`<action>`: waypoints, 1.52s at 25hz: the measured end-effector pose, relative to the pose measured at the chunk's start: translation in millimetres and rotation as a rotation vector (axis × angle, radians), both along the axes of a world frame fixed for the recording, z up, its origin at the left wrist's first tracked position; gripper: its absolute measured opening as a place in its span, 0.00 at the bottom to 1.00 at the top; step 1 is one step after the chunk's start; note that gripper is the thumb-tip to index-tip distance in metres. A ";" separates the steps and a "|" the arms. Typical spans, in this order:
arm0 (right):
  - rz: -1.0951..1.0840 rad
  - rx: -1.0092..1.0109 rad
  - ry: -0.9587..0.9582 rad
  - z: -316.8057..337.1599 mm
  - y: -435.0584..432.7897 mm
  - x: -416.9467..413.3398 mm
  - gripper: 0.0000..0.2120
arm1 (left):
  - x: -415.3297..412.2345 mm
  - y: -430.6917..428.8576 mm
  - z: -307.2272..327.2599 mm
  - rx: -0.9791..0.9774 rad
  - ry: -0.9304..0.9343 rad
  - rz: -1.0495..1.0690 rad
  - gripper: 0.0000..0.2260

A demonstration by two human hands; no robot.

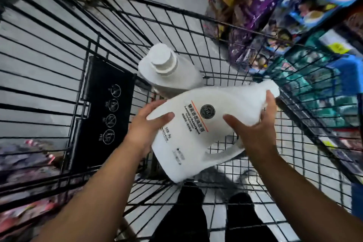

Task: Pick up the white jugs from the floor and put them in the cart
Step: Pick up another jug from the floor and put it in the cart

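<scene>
Item: white jug (pixel 196 124), held above the cart (pixel 98 49), on its side, long axis roughly left to right. I read the left hand (pixel 149 124) fingers wrapped on its left end, the right hand (pixel 257 125) clamped on its right end. A second jug (pixel 167 68) stands in the cart, just beyond on the far side.

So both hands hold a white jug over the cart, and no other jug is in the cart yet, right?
Not quite: the head view shows a second white jug already standing inside the cart. The rest holds: the left hand and right hand hold the labelled jug over it.
</scene>
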State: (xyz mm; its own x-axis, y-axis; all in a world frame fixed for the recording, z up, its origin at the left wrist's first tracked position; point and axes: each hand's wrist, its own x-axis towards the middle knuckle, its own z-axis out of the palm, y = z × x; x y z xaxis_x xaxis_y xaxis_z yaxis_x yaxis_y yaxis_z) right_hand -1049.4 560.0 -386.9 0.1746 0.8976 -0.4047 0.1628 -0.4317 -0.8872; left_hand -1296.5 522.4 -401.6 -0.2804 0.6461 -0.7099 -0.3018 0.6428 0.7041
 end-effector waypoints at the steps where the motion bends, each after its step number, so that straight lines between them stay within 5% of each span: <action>1: -0.003 0.008 -0.007 -10.7 2.7 -1.3 0.53 | -1.9 3.8 -9.6 -0.011 0.001 -0.007 0.17; 17: 0.168 0.189 -0.292 -96.2 17.5 -4.3 0.49 | 26.2 2.5 -104.8 -0.013 0.291 -0.664 0.44; 23: 0.152 0.165 -0.301 -97.2 1.8 -8.0 0.49 | 38.3 -14.2 -113.1 -0.143 0.471 -0.731 0.61; 27: 0.192 0.201 -0.333 -92.0 -12.9 -12.4 0.49 | 44.2 -3.7 -100.0 0.010 0.493 -0.687 0.56; 31: 0.277 0.267 -0.404 -87.9 -23.7 -16.8 0.50 | 40.1 29.8 -73.4 0.220 0.482 -0.896 0.46; 34: 0.311 0.328 -0.388 -87.9 -28.3 -20.2 0.48 | 25.8 41.3 -63.3 0.206 0.463 -1.074 0.48; 38: 0.271 0.248 -0.157 -82.1 -29.5 -28.1 0.44 | 12.7 30.2 -68.6 0.152 0.430 -1.057 0.48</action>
